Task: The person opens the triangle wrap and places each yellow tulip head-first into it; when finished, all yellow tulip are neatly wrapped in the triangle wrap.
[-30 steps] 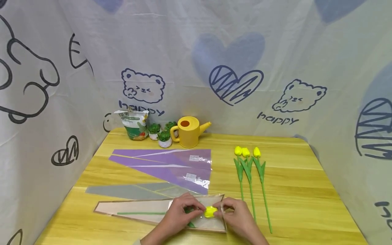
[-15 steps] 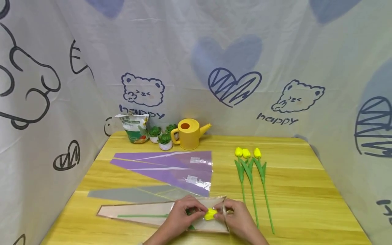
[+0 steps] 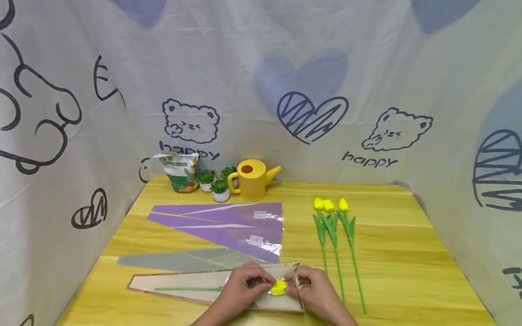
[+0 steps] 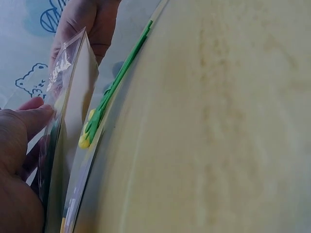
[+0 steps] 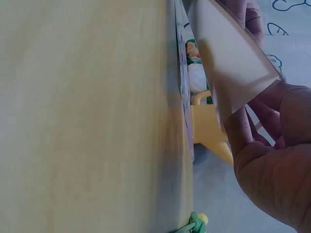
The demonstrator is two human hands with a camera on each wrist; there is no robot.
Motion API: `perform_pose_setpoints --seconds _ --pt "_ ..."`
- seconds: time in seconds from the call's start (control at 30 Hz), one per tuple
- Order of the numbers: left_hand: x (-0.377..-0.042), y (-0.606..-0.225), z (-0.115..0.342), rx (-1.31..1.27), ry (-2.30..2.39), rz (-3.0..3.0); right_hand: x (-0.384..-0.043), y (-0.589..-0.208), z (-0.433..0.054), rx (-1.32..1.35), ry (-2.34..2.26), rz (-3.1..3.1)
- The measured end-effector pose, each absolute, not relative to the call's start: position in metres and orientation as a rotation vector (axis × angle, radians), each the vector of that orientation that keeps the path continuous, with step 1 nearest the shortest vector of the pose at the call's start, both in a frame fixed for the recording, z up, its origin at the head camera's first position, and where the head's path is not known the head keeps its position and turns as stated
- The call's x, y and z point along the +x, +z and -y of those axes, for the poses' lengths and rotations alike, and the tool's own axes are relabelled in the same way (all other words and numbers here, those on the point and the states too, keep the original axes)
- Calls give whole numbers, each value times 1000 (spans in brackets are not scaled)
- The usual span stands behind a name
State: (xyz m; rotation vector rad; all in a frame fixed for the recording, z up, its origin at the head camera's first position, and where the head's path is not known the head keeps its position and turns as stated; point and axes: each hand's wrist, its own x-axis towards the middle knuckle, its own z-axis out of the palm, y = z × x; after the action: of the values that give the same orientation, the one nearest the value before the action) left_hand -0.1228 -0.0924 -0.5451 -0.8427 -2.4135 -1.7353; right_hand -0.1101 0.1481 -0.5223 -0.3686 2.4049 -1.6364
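A clear-fronted flower sleeve (image 3: pixel 175 283) with a brown border lies lengthwise near the table's front, its wide mouth to the right. Inside it is a yellow tulip (image 3: pixel 279 287), its green stem running left. My left hand (image 3: pixel 246 285) grips the sleeve beside the bloom, thumb and fingers on its two sides in the left wrist view. My right hand (image 3: pixel 314 287) pinches the sleeve at its mouth, fingertips against the bloom's right end. In the right wrist view the sleeve's pale back (image 5: pixel 238 63) hides the tulip. The tulip's leaves are mostly behind my left hand.
Several purple sleeves (image 3: pixel 244 226) and a grey sleeve (image 3: pixel 163 260) lie beyond. Three yellow tulips (image 3: pixel 335 244) rest to the right. At the back stand a yellow watering can (image 3: pixel 251 181), small potted succulents (image 3: pixel 220 189) and a clipped bag (image 3: pixel 181 172). Printed cloth hangs around the table.
The tulip's bloom has shifted slightly left within the sleeve. Both hands keep nearly the same hold, and the head view has tilted a little.
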Motion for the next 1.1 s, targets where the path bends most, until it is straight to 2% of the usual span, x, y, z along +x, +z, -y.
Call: perform_pose_setpoints --seconds 0.5,0.93,1.1 --pt "-129 -545 97 -807 -1695 2517 -110 -522 -154 -372 -1622 -2409" --pt "-128 -548 95 -812 -1621 2567 -110 -516 -164 -100 -1681 -2466" --pt "-127 -550 94 -824 -1515 2571 -111 -519 -164 -174 -1737 -2424"
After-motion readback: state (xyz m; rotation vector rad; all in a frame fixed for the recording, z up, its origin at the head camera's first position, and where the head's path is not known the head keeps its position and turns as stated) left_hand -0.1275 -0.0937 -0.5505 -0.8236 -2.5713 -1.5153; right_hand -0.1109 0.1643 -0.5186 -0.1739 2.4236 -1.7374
